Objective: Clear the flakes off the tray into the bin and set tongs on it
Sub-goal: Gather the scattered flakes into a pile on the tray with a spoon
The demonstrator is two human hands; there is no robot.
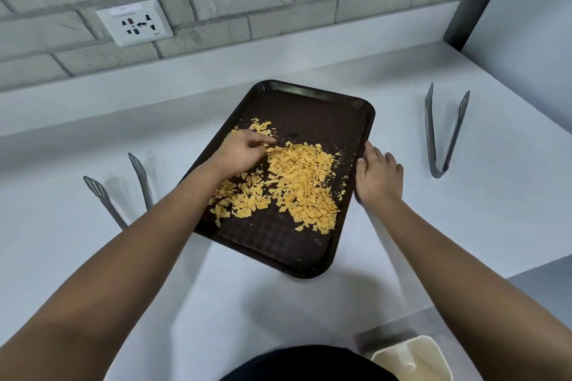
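White countertop runs along a pale brick wall with a socket plate [134, 22] set into it, and a grey post rises at the far right corner. On the counter sits a dark brown tray [322, 120], turned at an angle, its near corner close to the counter's front edge. Yellow-orange flakes [301, 182] lie heaped across its middle and left part, with fine crumbs scattered further out.

The left hand [243, 150] rests in the pile, fingers loosely curled and raking at the flakes; I cannot tell whether it has pinched any. The right hand [376, 176] grips the tray's right rim, fingers curled over the edge, steadying it.

Those flakes look light, dry and brittle, apt to scatter or crush, so sweeping or tipping would likely serve better than picking. The tray looks stiff and light enough to lift by its long rims and tilt.

A cream bin [411, 359] stands below the counter edge at the near right. One pair of grey tongs [445, 130] lies well to the right of the tray, arms spread; another pair [123, 192] lies to its left, partly hidden by the left forearm.
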